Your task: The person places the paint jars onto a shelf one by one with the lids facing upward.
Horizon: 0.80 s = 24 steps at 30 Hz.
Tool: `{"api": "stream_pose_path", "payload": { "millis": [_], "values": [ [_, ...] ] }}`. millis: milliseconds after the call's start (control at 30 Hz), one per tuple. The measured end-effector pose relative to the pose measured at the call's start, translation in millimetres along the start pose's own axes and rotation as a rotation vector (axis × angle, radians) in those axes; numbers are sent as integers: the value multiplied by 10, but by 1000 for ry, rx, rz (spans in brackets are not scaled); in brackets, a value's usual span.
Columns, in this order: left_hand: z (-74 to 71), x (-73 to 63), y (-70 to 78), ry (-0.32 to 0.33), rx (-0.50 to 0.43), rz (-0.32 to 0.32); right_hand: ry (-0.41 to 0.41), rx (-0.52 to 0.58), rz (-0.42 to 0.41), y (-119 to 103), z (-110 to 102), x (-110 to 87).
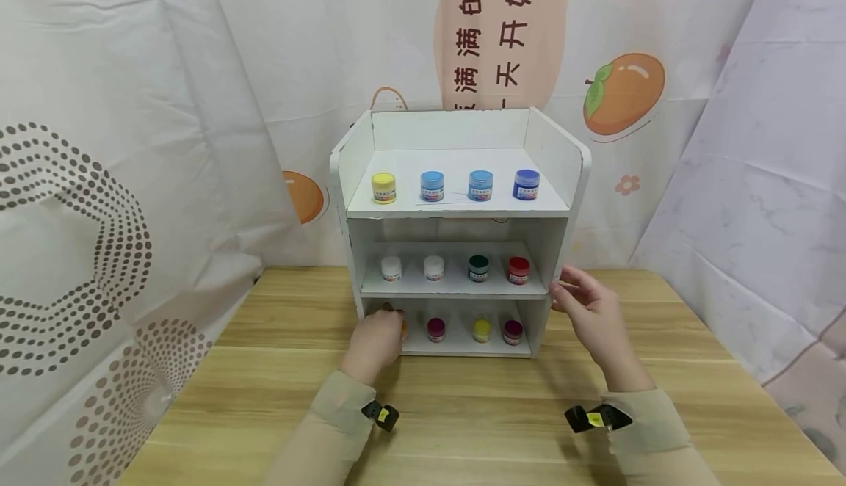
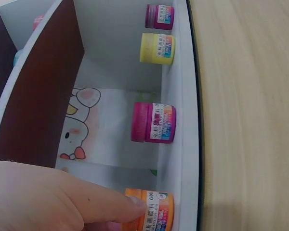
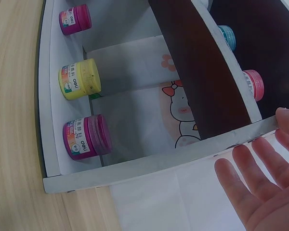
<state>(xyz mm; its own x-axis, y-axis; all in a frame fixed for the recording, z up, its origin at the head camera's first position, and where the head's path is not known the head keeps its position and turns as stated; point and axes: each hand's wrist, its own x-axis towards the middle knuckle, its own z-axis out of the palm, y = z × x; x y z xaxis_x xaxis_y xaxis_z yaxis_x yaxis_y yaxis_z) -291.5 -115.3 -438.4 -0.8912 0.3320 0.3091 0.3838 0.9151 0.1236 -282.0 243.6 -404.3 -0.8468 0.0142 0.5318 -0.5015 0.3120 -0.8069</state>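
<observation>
My left hand (image 1: 377,339) reaches into the left end of the bottom shelf and grips an orange paint jar (image 2: 156,211) by its lid; the head view shows only a sliver of it. Along the same shelf stand a magenta jar (image 2: 153,122), a yellow jar (image 1: 482,330) and a dark magenta jar (image 1: 512,332). My right hand (image 1: 591,310) is at the right side of the white shelf unit (image 1: 456,214), thumb near its front edge. In the right wrist view, the other fingers (image 3: 253,180) extend loosely beside the side panel.
On the middle shelf are two white jars (image 1: 391,269), a dark green jar (image 1: 479,269) and a red jar (image 1: 518,270). The top holds a yellow-lidded jar (image 1: 383,188) and several blue jars (image 1: 480,186). A wooden table (image 1: 476,412) bears the unit; a printed curtain (image 1: 317,53) hangs behind.
</observation>
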Motion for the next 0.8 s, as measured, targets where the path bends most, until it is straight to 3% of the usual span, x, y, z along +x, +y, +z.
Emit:
{"api": "stream_pose_path", "payload": {
  "millis": [167,467,667,800],
  "values": [
    [34,8,5,27,14,-3,0,-10,-6,-4,-9,0],
    [33,10,3,16,7,-25,-6,10,-7,13,-9,-1],
    [-169,-34,33,12,-39,0,23,35,1,-23,-39,4],
    [-397,-90,85,-12,-76,37,108,70,-33,-106,-53,19]
  ]
}}
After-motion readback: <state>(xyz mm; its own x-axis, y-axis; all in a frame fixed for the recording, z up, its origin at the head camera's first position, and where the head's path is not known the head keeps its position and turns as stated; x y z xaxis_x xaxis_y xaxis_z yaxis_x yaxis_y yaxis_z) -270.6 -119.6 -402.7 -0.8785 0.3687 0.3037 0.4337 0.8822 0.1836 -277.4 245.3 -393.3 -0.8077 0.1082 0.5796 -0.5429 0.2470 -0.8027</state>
